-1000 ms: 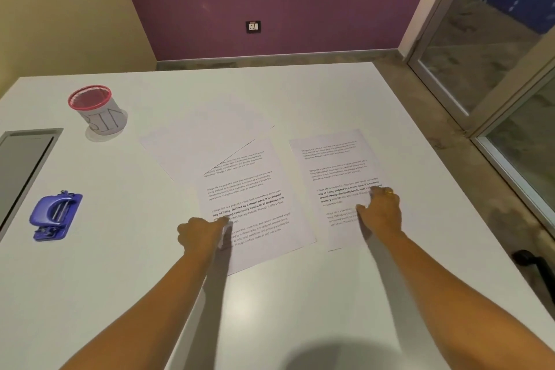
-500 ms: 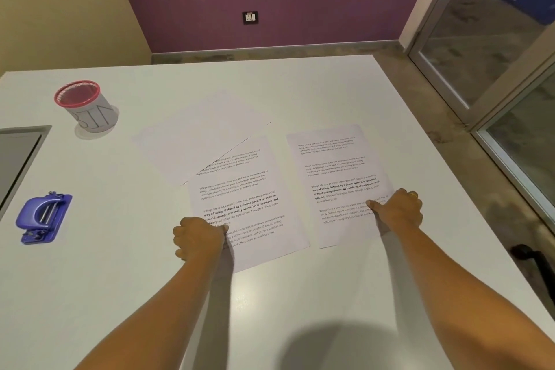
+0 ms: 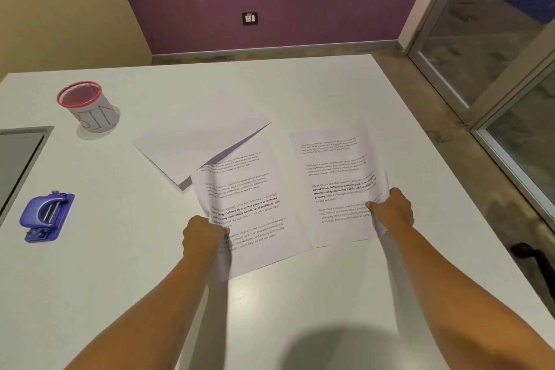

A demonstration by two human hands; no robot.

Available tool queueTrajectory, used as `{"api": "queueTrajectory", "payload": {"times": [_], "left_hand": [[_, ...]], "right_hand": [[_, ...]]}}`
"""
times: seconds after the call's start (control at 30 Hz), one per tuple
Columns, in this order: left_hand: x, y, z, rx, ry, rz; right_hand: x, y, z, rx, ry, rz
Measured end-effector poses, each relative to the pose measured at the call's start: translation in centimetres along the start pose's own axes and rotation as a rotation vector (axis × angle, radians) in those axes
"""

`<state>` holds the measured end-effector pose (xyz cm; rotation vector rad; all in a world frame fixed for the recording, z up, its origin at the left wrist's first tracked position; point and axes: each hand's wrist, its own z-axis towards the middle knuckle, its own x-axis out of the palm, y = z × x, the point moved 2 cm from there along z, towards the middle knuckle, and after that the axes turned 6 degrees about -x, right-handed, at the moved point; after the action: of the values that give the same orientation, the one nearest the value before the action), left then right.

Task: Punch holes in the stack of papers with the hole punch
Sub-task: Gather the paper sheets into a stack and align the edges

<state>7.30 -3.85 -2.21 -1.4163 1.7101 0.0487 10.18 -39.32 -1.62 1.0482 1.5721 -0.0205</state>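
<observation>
**Both hands pinch a printed sheet each**

Gripping at the left edge, the left hand (image 3: 204, 236) is closed on the middle printed sheet (image 3: 252, 213), whose near-left side curls up off the white table (image 3: 300, 93). Far to the left of that hand, near the table's left edge, the blue hole punch (image 3: 46, 216) sits untouched, well apart from all the papers. Behind it stands a pink-rimmed cup (image 3: 90, 106) lettered "BIN". A blank sheet (image 3: 192, 144) lies behind the middle one, overlapping its far-left corner. Further right, the right hand (image 3: 392, 210) pinches the right edge of the second printed sheet (image 3: 336, 186), lifting that side slightly.
</observation>
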Motion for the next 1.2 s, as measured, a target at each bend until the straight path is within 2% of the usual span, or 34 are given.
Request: {"api": "queueTrajectory", "payload": {"times": [0.23,0.47,0.9,0.97,1.07,1.2], "left_hand": [[0.0,1.3,-1.5,0.126,0.008,-0.131],[-0.4,2.4,-3.4,0.122,0.22,-0.44],[-2.2,2.9,-8.3,0.321,0.486,-0.475],[-2.4,2.7,-8.6,0.33,0.494,-0.488],[-2.8,2.6,-8.8,0.318,0.5,-0.53],[-3.2,3.1,-8.8,0.28,0.518,-0.553]], "right_hand": [[-0.1,-0.4,-1.9,-0.102,-0.049,0.091],[-1.9,-0.6,-3.8,-0.209,-0.107,0.157],[-6.8,2.1,-9.1,-0.366,-0.262,0.591],[-7.1,2.4,-9.7,-0.348,-0.234,0.695],[-6.5,2.6,-10.4,-0.279,-0.087,0.846],[-3.5,2.4,-11.9,-0.222,0.131,0.831]]}}
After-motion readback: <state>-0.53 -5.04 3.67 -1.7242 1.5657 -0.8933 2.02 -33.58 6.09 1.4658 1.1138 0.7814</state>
